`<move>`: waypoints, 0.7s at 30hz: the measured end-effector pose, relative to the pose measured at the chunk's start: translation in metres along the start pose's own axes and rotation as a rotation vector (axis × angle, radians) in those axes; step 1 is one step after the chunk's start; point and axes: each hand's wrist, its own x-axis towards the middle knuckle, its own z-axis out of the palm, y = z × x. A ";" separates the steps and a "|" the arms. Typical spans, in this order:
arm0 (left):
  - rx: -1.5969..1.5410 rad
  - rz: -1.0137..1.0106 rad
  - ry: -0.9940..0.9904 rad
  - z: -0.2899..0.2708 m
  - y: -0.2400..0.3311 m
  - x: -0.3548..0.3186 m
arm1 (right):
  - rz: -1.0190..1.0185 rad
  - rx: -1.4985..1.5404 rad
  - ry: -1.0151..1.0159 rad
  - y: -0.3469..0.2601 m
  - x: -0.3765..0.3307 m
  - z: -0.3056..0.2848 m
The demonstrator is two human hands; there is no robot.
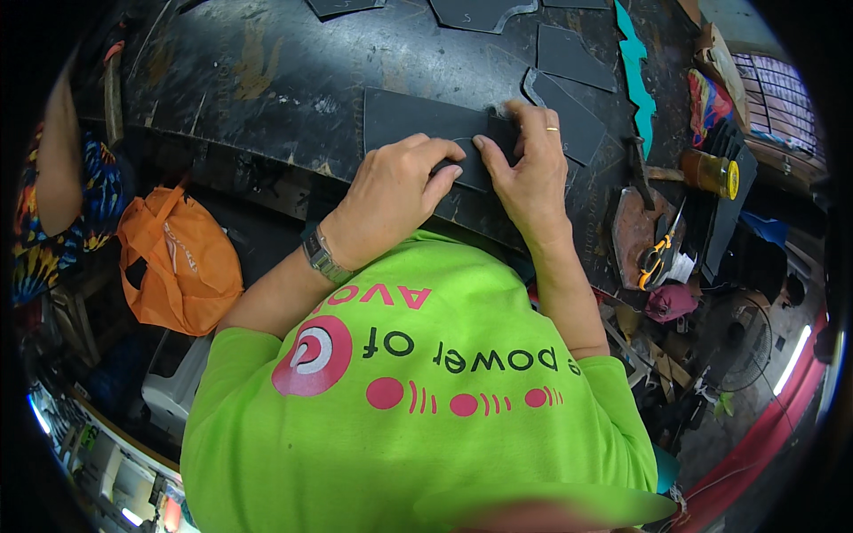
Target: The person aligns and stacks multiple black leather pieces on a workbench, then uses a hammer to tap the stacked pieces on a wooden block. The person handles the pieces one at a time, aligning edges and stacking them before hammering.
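A flat black sheet piece (409,120) lies at the near edge of the dark worktable, under both hands. My left hand (400,176) is curled at its near edge, thumb and forefinger pinching a dark edge of it. My right hand (536,169), with a ring on one finger, has thumb and fingers closed on a dark raised part at the sheet's right side. Its exact shape is partly hidden by the fingers. Just beyond the right hand lie more cut black pieces (569,115), one with a grey curved edge.
Further cut pieces (484,12) lie along the far side. To the right are a teal strip (635,75), a hammer (641,173), a jar with a yellow lid (709,173) and yellow-handled scissors (656,259). An orange bag (178,262) hangs at left, near another person's arm (60,160).
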 end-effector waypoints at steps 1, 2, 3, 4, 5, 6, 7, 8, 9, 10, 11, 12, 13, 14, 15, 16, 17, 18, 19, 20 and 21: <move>-0.034 -0.030 0.000 0.000 0.000 0.001 | 0.027 0.023 0.029 0.000 -0.003 0.002; -0.051 -0.060 0.001 0.000 0.000 0.002 | 0.011 0.062 0.070 0.000 -0.006 0.004; -0.081 -0.087 -0.006 0.000 0.000 0.002 | -0.029 0.135 0.046 0.001 -0.010 0.006; -0.095 -0.114 -0.013 -0.001 0.000 0.003 | -0.113 0.225 0.033 0.001 -0.014 0.009; -0.093 -0.146 -0.018 -0.001 0.000 0.004 | -0.207 0.315 0.034 0.001 -0.019 0.011; -0.112 -0.154 -0.029 -0.002 0.000 0.004 | -0.314 0.466 -0.003 0.001 -0.023 0.013; -0.115 -0.163 -0.043 -0.003 0.000 0.004 | -0.370 0.471 -0.028 0.001 -0.027 0.014; -0.119 -0.163 -0.049 -0.004 0.000 0.004 | -0.333 0.456 -0.064 0.002 -0.030 0.013; -0.154 -0.189 -0.065 -0.005 0.000 0.005 | -0.353 0.451 -0.057 0.002 -0.032 0.012; -0.189 -0.206 -0.073 -0.007 0.000 0.005 | -0.338 0.397 -0.087 0.002 -0.034 0.011; -0.226 -0.221 -0.081 -0.008 0.001 0.006 | -0.343 0.351 -0.094 0.001 -0.035 0.009; -0.226 -0.216 -0.093 -0.010 0.002 0.007 | -0.342 0.295 -0.111 0.000 -0.035 0.009; -0.225 -0.214 -0.103 -0.012 0.003 0.007 | -0.322 0.301 -0.105 -0.001 -0.034 0.008; -0.216 -0.248 -0.128 -0.014 0.005 0.007 | -0.296 0.300 -0.112 -0.002 -0.034 0.008; -0.242 -0.237 -0.129 -0.017 0.007 0.006 | -0.256 0.296 -0.129 -0.003 -0.033 0.008; -0.259 -0.263 -0.145 -0.021 0.010 0.004 | -0.249 0.322 -0.109 -0.005 -0.033 0.009; -0.276 -0.290 -0.162 -0.025 0.012 0.001 | -0.225 0.344 -0.099 -0.007 -0.033 0.009; -0.294 -0.315 -0.167 -0.030 0.014 -0.002 | -0.210 0.361 -0.091 -0.008 -0.033 0.009; -0.314 -0.341 -0.170 -0.036 0.014 -0.005 | -0.187 0.369 -0.097 -0.009 -0.034 0.010; -0.333 -0.365 -0.174 -0.040 0.014 -0.007 | -0.173 0.372 -0.106 -0.009 -0.034 0.009; -0.224 -0.278 -0.116 -0.044 0.012 -0.008 | -0.159 0.375 -0.114 -0.009 -0.034 0.009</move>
